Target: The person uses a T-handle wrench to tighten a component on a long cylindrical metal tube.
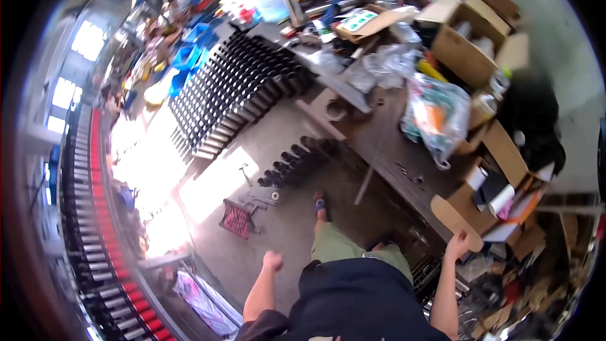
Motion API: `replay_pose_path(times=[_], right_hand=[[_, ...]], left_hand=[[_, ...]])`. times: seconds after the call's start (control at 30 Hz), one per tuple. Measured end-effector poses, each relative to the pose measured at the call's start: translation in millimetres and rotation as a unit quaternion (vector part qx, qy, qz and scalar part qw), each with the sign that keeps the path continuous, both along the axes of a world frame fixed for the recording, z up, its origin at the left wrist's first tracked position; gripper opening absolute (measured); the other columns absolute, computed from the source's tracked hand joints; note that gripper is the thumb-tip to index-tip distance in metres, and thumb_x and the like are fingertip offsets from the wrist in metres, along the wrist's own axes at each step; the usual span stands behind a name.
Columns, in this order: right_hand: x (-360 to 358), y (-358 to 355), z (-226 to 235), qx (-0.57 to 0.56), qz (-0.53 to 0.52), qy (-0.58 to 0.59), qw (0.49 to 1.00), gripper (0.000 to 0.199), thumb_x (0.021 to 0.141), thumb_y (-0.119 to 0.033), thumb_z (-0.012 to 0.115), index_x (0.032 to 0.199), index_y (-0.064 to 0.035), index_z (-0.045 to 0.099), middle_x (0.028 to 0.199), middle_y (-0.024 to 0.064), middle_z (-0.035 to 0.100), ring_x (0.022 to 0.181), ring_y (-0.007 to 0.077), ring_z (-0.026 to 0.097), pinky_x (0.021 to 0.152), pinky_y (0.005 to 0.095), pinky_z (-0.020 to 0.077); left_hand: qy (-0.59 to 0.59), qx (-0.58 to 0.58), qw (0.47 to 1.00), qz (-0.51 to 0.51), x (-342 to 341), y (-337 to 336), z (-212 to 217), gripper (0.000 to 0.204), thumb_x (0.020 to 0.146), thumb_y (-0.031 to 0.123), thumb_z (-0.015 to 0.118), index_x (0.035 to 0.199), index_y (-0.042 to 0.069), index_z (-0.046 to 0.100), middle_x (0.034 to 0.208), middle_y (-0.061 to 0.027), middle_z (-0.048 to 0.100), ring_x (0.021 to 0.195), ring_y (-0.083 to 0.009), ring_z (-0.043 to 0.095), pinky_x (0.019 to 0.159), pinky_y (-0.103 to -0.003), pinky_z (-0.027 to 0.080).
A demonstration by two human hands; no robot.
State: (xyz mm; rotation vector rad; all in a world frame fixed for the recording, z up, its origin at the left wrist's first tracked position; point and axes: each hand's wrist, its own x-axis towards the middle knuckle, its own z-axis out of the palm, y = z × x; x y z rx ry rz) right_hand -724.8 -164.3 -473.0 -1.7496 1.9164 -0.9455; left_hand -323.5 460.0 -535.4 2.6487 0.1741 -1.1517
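At four o'clock, I see the right hand [462, 242] gripping a tan flat piece [449, 213], partly covering it; between six and seven, the left hand's [273, 261] finger state I can't tell.

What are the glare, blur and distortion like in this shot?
Head view: sunlight bleaches patches of the floor at left to white; head view: the fisheye bows the row of red rollers, with black corners; head view: the black heap at right looks smeared, while the right hand and its flat tan piece are readable.
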Motion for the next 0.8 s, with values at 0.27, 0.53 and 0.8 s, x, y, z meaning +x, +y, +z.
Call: replay_pose_path(times=[0.27,0.53,0.8], right_hand=[[184,157,37,0.303,0.214,0.074,0.926,0.027,0.094,-0.022,0.071,0.108,-0.0001,0.066,0.088,0.0048,0.065,0.079,0.013,0.059,0.076,0.0291,0.0498],[332,153,24,0.431,0.166,0.052,0.886,0.045,0.1,-0.02,0.064,0.139,-0.0029,0.048,0.123,0.0081,0.06,0.106,0.0162,0.057,0.095,0.0334,0.0452],[367,131,8,0.532,0.009,-0.2,0.823,0.027,0.106,-0.036,0.054,0.109,-0.01,0.058,0.074,-0.0047,0.045,0.065,0.0101,0.045,0.061,0.0295,0.0377]], left_hand=[[0.051,-0.092,0.987,0.118,169,-148,-97,0.038,0.084,0.038,0.065,0.103,0.006,0.076,0.108,-0.0222,0.073,0.109,-0.0379,0.068,0.095,-0.044,0.054],[-0.127,0.147,0.98,-0.049,361,-111,-240,0.074,0.075,0.016,0.079,0.138,0.002,0.041,0.133,-0.0153,0.05,0.118,-0.0337,0.059,0.091,-0.046,0.055],[-0.005,0.136,0.991,-0.004,323,-83,-245,0.041,0.072,0.039,0.081,0.097,0.006,0.075,0.104,-0.0151,0.075,0.101,-0.0336,0.072,0.087,-0.044,0.059]])
